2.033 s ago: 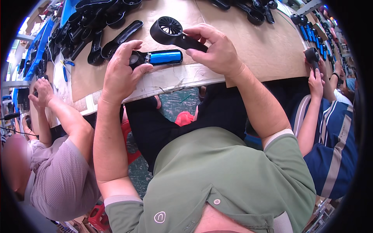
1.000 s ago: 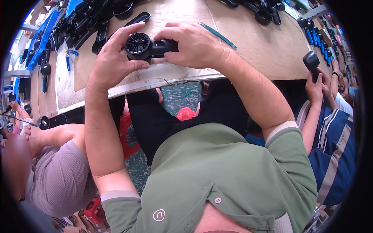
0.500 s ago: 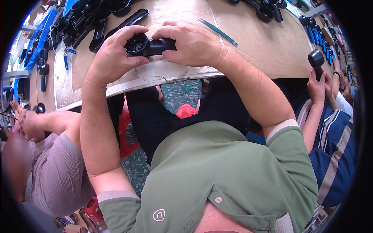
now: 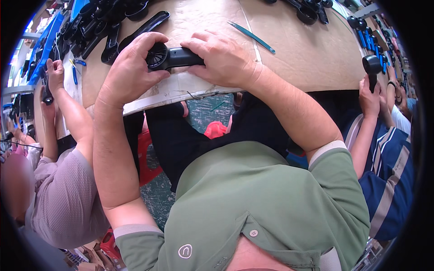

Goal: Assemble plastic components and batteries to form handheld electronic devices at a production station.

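Observation:
Between my two hands is a black handheld fan (image 4: 180,57), held sideways over the near edge of the table. Its round slatted head is in my left hand (image 4: 131,70), thumb below and fingers over the top. My right hand (image 4: 226,58) wraps the handle end, fingers above and thumb underneath. My right palm hides the tip of the handle. Just beyond the left hand lies a long black handle shell (image 4: 147,28), beside a pile of black fan parts (image 4: 92,27).
A teal pen-like tool (image 4: 251,37) lies on the brown board (image 4: 307,63). Blue-handled pliers (image 4: 75,72) lie at the left. More black parts (image 4: 307,12) sit at the far right. People work on both sides; the one at right holds a black fan (image 4: 372,67).
The fan has turned slightly in my hands, so more of its handle shows. My right hand has shifted a little. The person at left has raised their hands toward the table, holding a black part.

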`<action>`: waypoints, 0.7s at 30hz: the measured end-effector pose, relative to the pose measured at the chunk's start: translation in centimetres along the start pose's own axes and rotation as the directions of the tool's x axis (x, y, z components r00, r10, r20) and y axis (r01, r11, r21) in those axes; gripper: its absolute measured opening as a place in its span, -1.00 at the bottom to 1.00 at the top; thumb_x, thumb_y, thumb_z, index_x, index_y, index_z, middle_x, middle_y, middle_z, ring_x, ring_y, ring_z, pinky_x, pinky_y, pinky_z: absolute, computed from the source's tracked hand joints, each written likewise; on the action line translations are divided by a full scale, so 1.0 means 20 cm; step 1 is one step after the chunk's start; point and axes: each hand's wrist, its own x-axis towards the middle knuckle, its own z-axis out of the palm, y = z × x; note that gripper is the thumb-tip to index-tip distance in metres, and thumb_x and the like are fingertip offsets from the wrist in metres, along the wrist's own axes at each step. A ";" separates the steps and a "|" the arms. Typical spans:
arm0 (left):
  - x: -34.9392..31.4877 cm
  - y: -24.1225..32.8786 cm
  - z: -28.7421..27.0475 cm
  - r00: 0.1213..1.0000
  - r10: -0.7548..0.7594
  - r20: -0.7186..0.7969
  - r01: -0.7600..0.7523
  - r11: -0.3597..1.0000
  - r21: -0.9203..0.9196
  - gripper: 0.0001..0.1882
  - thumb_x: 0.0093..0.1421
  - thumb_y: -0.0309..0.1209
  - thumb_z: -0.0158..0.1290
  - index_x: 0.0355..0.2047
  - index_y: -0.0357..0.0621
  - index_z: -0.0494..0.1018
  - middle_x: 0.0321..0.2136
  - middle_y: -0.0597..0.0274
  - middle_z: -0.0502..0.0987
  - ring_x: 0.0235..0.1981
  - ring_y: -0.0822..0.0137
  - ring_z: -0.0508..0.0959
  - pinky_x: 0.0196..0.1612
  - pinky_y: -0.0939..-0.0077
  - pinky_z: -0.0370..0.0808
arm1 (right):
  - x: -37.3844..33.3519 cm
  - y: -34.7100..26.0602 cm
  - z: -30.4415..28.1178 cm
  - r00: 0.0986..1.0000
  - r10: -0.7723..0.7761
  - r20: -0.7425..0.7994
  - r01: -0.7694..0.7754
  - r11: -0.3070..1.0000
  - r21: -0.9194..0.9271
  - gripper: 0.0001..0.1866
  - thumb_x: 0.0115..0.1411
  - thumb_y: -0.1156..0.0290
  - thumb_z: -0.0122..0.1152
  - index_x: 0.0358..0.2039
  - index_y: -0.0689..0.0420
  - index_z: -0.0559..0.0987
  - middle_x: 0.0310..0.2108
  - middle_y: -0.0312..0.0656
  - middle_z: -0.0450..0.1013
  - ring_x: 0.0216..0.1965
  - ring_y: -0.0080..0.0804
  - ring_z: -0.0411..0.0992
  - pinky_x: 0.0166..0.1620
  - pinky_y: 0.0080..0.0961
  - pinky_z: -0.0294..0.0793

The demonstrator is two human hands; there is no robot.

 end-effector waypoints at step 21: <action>0.01 0.02 0.07 0.997 0.077 -0.001 -0.076 0.986 0.147 -0.42 -0.04 -0.57 0.39 0.05 -0.09 0.53 -0.05 0.20 0.57 -0.08 0.05 0.62 0.07 0.22 0.60 | -0.03 0.04 0.07 0.988 -0.132 -0.084 0.124 0.988 -0.095 -0.48 0.37 0.11 0.34 0.14 0.25 0.61 -0.05 -0.07 0.58 -0.06 -0.13 0.56 0.09 -0.30 0.60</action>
